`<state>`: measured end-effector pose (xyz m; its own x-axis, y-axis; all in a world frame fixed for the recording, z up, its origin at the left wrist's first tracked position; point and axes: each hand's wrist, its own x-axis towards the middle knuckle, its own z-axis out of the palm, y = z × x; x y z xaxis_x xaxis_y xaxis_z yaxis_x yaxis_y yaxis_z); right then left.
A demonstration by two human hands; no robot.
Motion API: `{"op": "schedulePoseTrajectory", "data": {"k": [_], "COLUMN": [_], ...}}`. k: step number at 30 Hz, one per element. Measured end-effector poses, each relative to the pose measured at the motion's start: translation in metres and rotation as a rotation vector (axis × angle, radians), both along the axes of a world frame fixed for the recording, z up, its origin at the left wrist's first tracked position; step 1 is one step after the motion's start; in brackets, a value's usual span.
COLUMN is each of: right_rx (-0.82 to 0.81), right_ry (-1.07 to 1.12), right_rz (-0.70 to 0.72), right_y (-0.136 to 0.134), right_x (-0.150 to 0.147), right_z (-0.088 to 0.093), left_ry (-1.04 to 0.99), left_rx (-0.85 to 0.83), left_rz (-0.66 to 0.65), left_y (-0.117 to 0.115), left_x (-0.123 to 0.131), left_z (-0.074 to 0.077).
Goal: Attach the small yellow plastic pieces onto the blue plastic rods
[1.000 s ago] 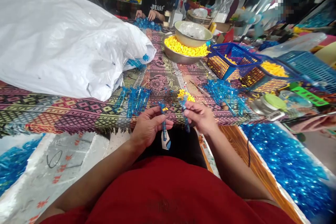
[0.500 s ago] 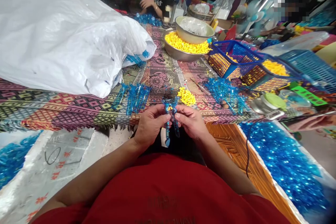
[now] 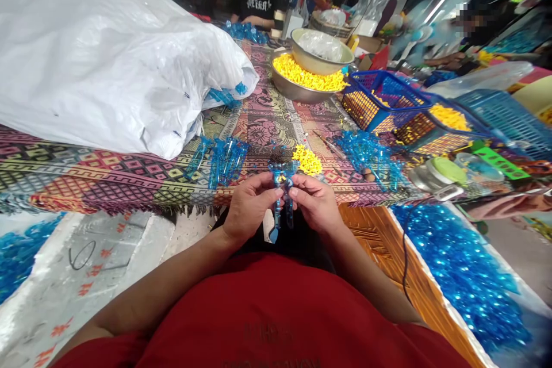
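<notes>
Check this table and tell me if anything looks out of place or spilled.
A loose heap of yellow plastic pieces sits straight on the patterned tablecloth, apart from the steel bowl that holds the rest. It looks like a small spill, though it may have been put there on purpose.

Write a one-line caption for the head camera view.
The left hand and right hand pinch blue plastic parts above a patterned tablecloth, beside yellow pieces.

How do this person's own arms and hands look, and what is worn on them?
The left hand and right hand wear no gloves; the forearms show no watch or bracelet. The shirt is red, short-sleeved, with a faint dark chest print.
</notes>
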<state>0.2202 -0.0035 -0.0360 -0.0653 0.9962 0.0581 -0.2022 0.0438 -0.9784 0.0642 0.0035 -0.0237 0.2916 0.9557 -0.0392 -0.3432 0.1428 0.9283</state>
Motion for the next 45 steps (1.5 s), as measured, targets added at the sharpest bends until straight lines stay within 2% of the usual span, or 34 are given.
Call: {"op": "schedulePoseTrajectory", "data": {"k": [8, 11, 20, 30, 37, 40, 42, 45], "right_rx": [-0.027, -0.022, -0.021, 0.046, 0.064, 0.067, 0.084, 0.101], "right_ry": [0.023, 0.003, 0.038, 0.034, -0.013, 0.018, 0.030, 0.036], "right_rz": [0.029, -0.003, -0.120, -0.119, -0.184, -0.203, -0.231, -0.264], "right_y": [0.003, 0.004, 0.005, 0.007, 0.009, 0.009, 0.009, 0.010], "right_x": [0.000, -0.002, -0.008, -0.011, -0.016, -0.018, -0.019, -0.021], "right_z": [0.002, 0.002, -0.002, -0.006, -0.006, -0.007, -0.007, -0.007], "left_ry": [0.053, 0.084, 0.381, 0.498, 0.388, 0.335, 0.249, 0.067], "left_rx": [0.046, 0.083, 0.411, 0.559, 0.408, 0.347, 0.254, 0.029], "left_rz": [-0.030, -0.045, 0.003, -0.013, -0.090, -0.044, -0.035, -0.129], "left_y": [0.000, 0.001, 0.005, 0.010, 0.013, 0.012, 0.010, 0.006], "left_x": [0.000, -0.002, -0.008, -0.011, -0.012, -0.011, -0.009, -0.006], "left_z": [0.003, 0.004, 0.011, 0.007, 0.005, 0.004, 0.001, -0.006]}}
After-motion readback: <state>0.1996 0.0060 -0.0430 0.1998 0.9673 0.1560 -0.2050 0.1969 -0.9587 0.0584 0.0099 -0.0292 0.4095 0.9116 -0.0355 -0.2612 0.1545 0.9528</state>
